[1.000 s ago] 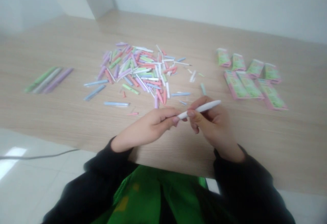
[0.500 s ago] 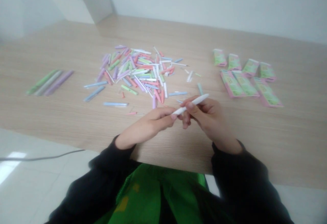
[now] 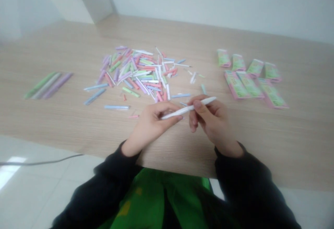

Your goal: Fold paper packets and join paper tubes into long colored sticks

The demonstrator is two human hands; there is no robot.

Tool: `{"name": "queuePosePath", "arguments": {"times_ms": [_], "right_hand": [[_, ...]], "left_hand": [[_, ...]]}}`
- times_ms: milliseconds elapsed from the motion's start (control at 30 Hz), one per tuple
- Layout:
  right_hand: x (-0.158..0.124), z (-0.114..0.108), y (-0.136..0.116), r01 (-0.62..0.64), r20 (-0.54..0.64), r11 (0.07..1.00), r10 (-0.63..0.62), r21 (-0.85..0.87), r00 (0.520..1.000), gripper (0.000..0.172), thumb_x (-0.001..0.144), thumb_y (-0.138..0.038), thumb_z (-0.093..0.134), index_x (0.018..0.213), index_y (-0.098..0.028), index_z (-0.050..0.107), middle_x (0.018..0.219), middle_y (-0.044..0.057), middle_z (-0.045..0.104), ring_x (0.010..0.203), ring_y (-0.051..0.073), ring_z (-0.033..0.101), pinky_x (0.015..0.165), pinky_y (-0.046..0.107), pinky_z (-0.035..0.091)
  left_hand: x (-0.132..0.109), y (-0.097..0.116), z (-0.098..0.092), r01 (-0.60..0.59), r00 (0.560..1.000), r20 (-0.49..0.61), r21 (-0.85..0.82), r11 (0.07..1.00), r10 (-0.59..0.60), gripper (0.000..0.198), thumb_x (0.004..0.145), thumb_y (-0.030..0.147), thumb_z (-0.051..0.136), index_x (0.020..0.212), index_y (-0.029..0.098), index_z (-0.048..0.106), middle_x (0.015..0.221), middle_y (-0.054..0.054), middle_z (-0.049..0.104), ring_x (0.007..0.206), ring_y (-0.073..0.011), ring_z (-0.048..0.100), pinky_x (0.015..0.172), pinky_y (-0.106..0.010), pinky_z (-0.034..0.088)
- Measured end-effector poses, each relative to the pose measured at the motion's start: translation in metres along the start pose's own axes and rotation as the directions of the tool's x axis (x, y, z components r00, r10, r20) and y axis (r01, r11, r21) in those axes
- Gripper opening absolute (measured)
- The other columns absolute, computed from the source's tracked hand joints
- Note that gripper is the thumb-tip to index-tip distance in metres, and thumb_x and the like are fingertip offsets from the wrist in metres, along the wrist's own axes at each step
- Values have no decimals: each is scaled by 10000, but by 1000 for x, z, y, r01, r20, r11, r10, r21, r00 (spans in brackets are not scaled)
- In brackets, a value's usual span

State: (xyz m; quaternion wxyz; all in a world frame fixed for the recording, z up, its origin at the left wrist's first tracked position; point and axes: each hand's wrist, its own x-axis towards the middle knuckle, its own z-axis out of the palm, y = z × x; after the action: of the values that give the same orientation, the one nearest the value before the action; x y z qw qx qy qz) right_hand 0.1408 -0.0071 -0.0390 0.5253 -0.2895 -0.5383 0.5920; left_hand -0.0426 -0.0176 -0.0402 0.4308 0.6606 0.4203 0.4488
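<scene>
A slender white stick (image 3: 188, 110) is held crosswise above a pale wood table (image 3: 292, 142). Its near end is pinched by the curled, nearly closed left hand (image 3: 152, 128), and its middle is gripped between thumb and fingers of the right hand (image 3: 212, 121). A heap of pastel sticks (image 3: 138, 72) is spread at 11 o'clock, and pink-and-green packets (image 3: 247, 79) lie at 2 o'clock.

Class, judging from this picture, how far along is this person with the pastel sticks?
Seemingly done: three long pale green, grey and lilac sticks lie side by side at far left. In hand: a long white stick, pinched between the left hand and right hand. Left: a loose heap of short pastel pieces mid-table.
</scene>
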Motion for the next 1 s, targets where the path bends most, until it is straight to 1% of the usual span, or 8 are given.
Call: {"name": "queuePosePath", "arguments": {"times_ms": [133,300,500,633,733,800,900,1000], "right_hand": [[2,1,4,-7,-42,1000,7,-10,999,296,902,-420,772,901,-237,538,495,-103,620,384,94,577,402,196,420],[2,0,4,-14,-45,999,13,-30,999,301,889,-431,784,878,-219,571,477,-102,606,367,88,565,381,200,409],[1,2,2,-4,-63,998,0,-59,998,310,868,-450,799,843,-219,594,471,-100,588,364,85,551,372,201,411],[1,4,1,-7,-83,997,0,-83,997,328,861,-461,806,853,-217,588,460,-97,596,348,83,541,366,196,401],[2,3,1,-10,-83,997,3,-80,997,340,855,-463,813,837,-215,580,435,-103,580,325,84,532,347,192,378],[2,3,1,-3,-100,997,-5,-82,995,343,849,-464,817,832,-217,580,432,-108,574,319,83,527,340,191,372],[2,4,1,15,-116,997,-25,-82,993,354,838,-476,823,825,-220,579,438,-110,573,320,83,522,337,196,375],[2,6,1,19,-104,996,-28,-88,994,362,839,-486,819,825,-224,570,442,-109,574,332,84,530,348,198,382]], "left_hand": [[-3,2,6,76,991,109,-30,997,-72,228,964,339,599,874,162,710,740,-2,638,666,-140,522,629,-276,375],[-5,-3,-2,218,952,244,-111,970,-186,435,1043,452,427,810,174,667,616,37,407,586,-140,359,569,-300,269],[-2,-2,2,36,968,249,-5,999,-34,195,1000,315,553,899,178,646,891,-20,633,862,-182,563,799,-306,402],[-4,0,5,69,957,285,-63,996,-48,257,1028,354,516,891,178,643,848,-12,615,794,-165,537,740,-293,397],[-5,0,3,166,961,242,-112,980,-135,368,1050,426,441,833,182,611,694,26,480,645,-144,425,620,-289,333],[-4,-2,2,147,975,178,-88,985,-129,377,1049,414,437,796,183,595,666,35,437,628,-141,402,611,-289,319],[-2,-3,2,65,992,110,-74,995,-56,263,983,381,593,811,183,607,720,25,511,691,-142,461,659,-282,352],[-3,-3,3,88,994,70,-116,989,-80,259,919,422,697,857,191,596,721,36,500,680,-137,453,643,-274,351]]}}
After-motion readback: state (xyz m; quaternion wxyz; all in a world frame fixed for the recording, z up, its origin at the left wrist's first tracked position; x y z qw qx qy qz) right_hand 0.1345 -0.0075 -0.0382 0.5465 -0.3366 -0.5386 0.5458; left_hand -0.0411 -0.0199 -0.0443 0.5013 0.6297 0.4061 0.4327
